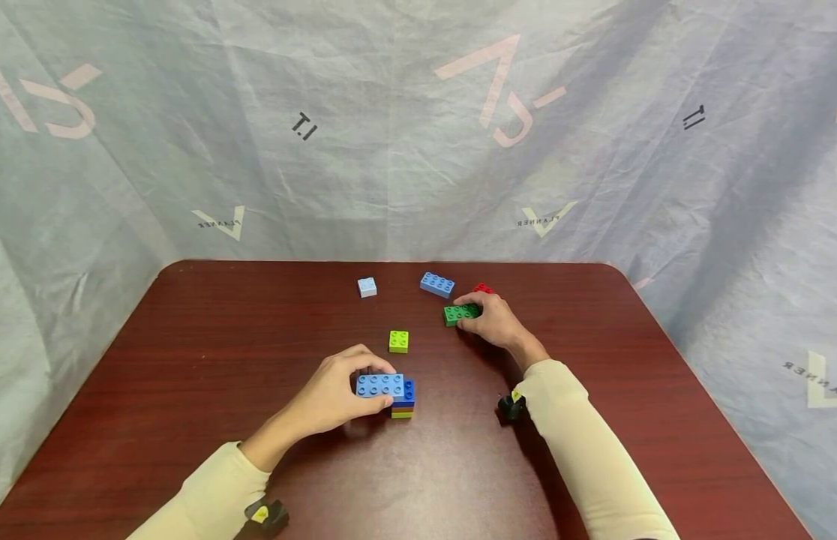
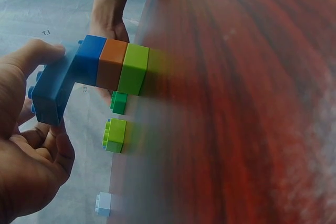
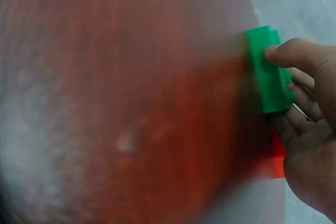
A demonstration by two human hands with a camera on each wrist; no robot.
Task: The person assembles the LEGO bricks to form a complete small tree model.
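My left hand (image 1: 337, 391) grips a light blue eight-stud toy brick (image 1: 379, 385) between thumb and fingers. That brick overhangs to the left on top of a stack: dark blue brick (image 2: 91, 60), orange brick (image 2: 112, 65) and lime brick (image 2: 134, 70) at the bottom. Farther off to the right, my right hand (image 1: 494, 321) pinches a green brick (image 1: 459, 313), thumb on its near long side. In the right wrist view the green brick (image 3: 270, 72) stands right at the table, its far side partly hidden by the fingers.
A lime four-stud brick (image 1: 399, 342) lies beyond the stack. Toward the table's (image 1: 277, 315) far edge are a pale blue brick (image 1: 367, 287), a medium blue brick (image 1: 436, 284) and a red brick (image 1: 484, 288), partly behind my right hand. A grey printed curtain (image 1: 385, 150) hangs behind.
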